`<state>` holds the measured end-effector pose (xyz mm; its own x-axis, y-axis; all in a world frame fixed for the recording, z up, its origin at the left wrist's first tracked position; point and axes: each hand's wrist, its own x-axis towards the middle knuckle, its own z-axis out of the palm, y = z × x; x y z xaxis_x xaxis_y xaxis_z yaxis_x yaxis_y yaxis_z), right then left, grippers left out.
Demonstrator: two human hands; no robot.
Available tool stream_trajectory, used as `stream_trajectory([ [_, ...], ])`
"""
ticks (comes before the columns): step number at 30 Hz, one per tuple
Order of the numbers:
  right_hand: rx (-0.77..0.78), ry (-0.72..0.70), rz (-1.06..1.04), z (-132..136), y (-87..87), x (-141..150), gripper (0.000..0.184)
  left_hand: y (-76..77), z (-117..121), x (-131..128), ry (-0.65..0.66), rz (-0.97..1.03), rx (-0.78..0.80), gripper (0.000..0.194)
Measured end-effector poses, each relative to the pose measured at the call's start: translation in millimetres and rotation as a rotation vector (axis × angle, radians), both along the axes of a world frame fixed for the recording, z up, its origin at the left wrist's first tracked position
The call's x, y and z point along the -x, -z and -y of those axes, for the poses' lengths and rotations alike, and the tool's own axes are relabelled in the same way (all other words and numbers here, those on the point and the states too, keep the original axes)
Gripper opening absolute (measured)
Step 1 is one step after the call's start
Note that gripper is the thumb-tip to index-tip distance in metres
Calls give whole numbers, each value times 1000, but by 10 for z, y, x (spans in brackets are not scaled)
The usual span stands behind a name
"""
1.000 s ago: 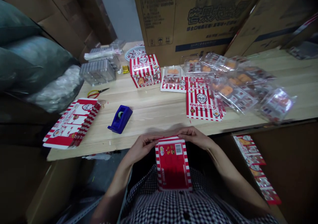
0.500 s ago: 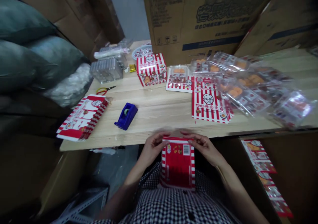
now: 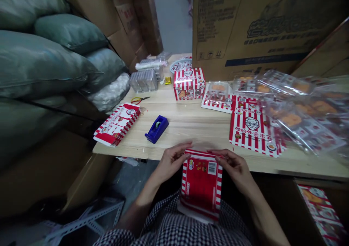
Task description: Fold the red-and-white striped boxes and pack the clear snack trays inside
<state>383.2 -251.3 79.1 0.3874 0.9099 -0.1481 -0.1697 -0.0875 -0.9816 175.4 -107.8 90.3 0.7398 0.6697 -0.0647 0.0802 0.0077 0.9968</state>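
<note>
Your workbench is a light wooden table (image 3: 196, 124) that runs across in front of you. On it, left of centre, a blue tape dispenser (image 3: 156, 129) sits near the edge, with a stack of flat printed boxes (image 3: 117, 125) to its left and red-handled scissors (image 3: 140, 99) beyond them. Further back stand a stack of clear plastic trays (image 3: 144, 80) and one folded striped box (image 3: 189, 84). To the right, flat striped sheets (image 3: 253, 131) lie under the edge of a loose heap of clear packs (image 3: 302, 117) with orange contents. Tall cardboard cartons (image 3: 261, 31) wall off the far side of the table, and bulging grey-green sacks (image 3: 49, 64) crowd the left. None of these lies between your hands and the box you are holding.

Your hands are apart, one at each upper corner of the box. Your left hand (image 3: 171, 162) curls around its corner, while your right hand (image 3: 234, 169) pinches the top edge between thumb and fingers. The flat red-and-white box (image 3: 201, 188) hangs between them, just below the table edge and over your checked shirt (image 3: 169, 224), with its printed barcode panel facing up.
</note>
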Motion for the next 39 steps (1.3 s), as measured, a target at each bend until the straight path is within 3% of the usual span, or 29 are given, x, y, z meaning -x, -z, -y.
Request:
stream_trajectory([
  [3, 29, -57, -66, -20, 86, 20, 29, 159, 37, 29, -12, -30, 10, 48],
  [11, 29, -75, -32, 9, 199, 66, 32, 310, 52, 110, -56, -10, 15, 31],
  [17, 39, -116, -64, 61, 272, 39, 36, 302, 82, 135, -37, -69, 37, 43],
  [22, 15, -108, -128, -2, 300, 81, 42, 273, 26, 67, -132, -75, 37, 38],
  [25, 6, -13, -230, -147, 418, 148, 53, 330, 31, -12, -177, 0, 191, 46],
  [29, 11, 272, -235, -375, 541, 135, 53, 441, 160, -32, -230, 63, 299, 86],
  [32, -5, 366, -226, -419, 501, 64, 63, 484, 256, 31, -112, 32, 437, 75],
  [35, 4, 169, -334, -293, 416, 71, 71, 479, 266, 57, -94, 69, 527, 58],
  [37, 55, -19, -432, -152, 385, 130, 65, 453, 232, 37, -125, 110, 512, 57],
  [39, 112, -101, -483, -25, 382, 202, 59, 412, 191, 11, -106, 134, 498, 57],
])
